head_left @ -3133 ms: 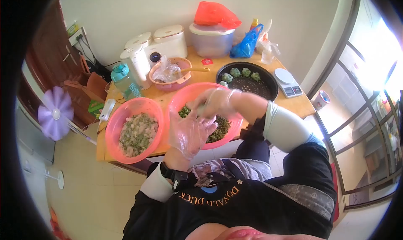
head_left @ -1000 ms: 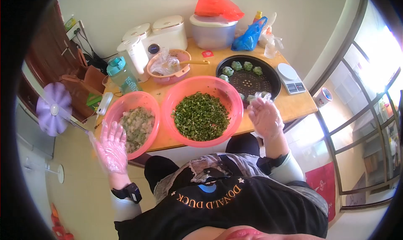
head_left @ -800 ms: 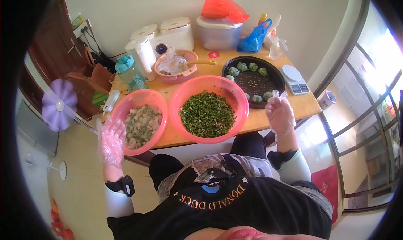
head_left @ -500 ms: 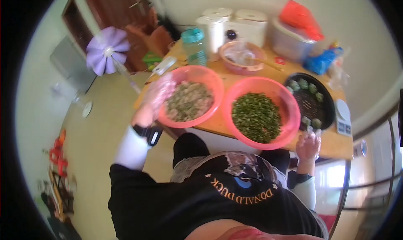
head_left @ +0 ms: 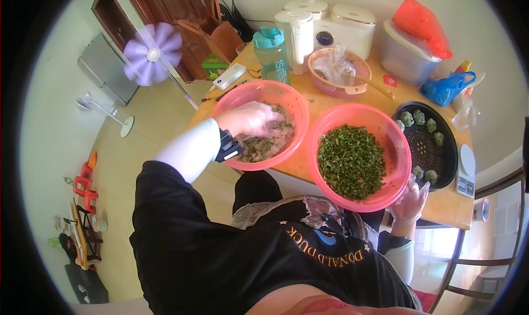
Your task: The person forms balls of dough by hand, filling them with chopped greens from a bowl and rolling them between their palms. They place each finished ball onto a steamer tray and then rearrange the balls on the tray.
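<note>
While right fingers [head_left: 421, 195] apart near pan [head_left: 439, 162], left fingers [head_left: 269, 118], grip unclear, amid filling [head_left: 258, 149], bowl [head_left: 394, 149] of greens [head_left: 351, 162] between.

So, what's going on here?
A person's gloved left hand is down in the pale, green-flecked mixture in the left pink bowl. The open right hand is by the right pink bowl of chopped greens. A black pan to the right holds green balls, with a scale alongside.
</note>
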Demonstrator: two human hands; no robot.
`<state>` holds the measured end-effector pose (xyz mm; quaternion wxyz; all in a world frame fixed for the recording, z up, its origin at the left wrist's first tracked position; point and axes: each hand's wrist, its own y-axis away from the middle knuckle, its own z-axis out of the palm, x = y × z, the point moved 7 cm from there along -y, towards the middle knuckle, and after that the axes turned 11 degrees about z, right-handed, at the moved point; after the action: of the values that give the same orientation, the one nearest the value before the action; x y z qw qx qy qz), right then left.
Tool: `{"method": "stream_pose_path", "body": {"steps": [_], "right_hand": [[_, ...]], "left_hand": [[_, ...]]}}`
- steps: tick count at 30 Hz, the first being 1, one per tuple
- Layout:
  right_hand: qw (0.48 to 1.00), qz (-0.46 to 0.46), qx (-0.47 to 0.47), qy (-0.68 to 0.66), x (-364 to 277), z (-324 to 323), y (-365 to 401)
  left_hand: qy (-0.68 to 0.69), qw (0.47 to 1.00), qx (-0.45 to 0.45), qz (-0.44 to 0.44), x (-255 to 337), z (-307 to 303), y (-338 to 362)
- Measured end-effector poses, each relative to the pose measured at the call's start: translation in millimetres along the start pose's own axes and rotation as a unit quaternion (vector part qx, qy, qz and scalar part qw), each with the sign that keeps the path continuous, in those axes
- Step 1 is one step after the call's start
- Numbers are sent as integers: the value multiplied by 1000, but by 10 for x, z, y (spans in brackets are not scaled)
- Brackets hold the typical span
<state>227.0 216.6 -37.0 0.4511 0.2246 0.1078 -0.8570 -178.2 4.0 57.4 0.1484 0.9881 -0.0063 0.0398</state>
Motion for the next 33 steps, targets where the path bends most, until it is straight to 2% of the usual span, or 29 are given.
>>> {"method": "stream_pose_path", "body": {"steps": [1,2,4,5,7,8,10,11,13,14,16,17,18,20,22,24,25,26,28,29,30,31,32,33], "right_hand": [[999,10,-35,12,10,95,-4],[997,19,-69,24,27,162,-6],[998,17,-58,14,25,80,0],[998,12,-53,5,19,33,0],[999,12,-51,5,15,3,6],[999,11,-51,6,14,-6,10],[999,2,-33,12,8,-41,13],[1000,-5,-14,21,0,-65,17],[999,12,-43,22,6,32,25],[997,34,-71,26,28,81,34],[997,37,-61,29,22,29,34],[997,41,-54,32,23,-8,31],[997,43,-53,32,24,-63,27],[1000,21,4,14,-5,-247,12],[999,30,-21,18,7,-124,23],[998,32,-41,20,15,-82,31],[996,40,-83,21,24,-27,22],[991,48,-125,24,30,29,29],[995,36,-85,22,28,-25,52],[998,30,-48,22,31,-69,55],[999,24,-12,21,30,-114,59],[998,3,36,47,14,-179,51],[998,-1,35,45,4,-200,48],[999,14,16,35,11,-206,45]], "left_hand": [[-9,999,-42,11,-51,92,-66],[-8,999,-45,12,-214,277,-148],[207,972,58,-94,-706,684,-264],[207,972,56,-94,-688,666,-271],[44,998,-14,-46,-498,539,-296],[42,998,-16,-45,-415,440,-290],[217,966,-11,-143,-383,315,-236],[214,966,-12,-142,-442,283,-270],[57,993,-98,-31,-503,262,-347],[58,993,-99,-29,-526,269,-301],[144,989,10,30,-463,167,-220],[260,964,38,31,-448,270,-209],[261,964,36,30,-296,225,-199],[28,995,-63,75,160,107,-195],[50,992,-45,108,257,238,-200],[97,989,-65,91,203,445,-305],[361,931,-54,20,-217,1018,-465],[359,931,-58,23,-417,1312,-565],[555,829,-20,-72,-541,1420,-623],[551,831,-23,-70,-610,1412,-612],[332,943,-34,-4,-390,968,-512],[91,993,-41,63,-195,623,-448],[86,993,-42,65,-155,489,-432],[72,996,-39,29,-190,392,-410]]}}
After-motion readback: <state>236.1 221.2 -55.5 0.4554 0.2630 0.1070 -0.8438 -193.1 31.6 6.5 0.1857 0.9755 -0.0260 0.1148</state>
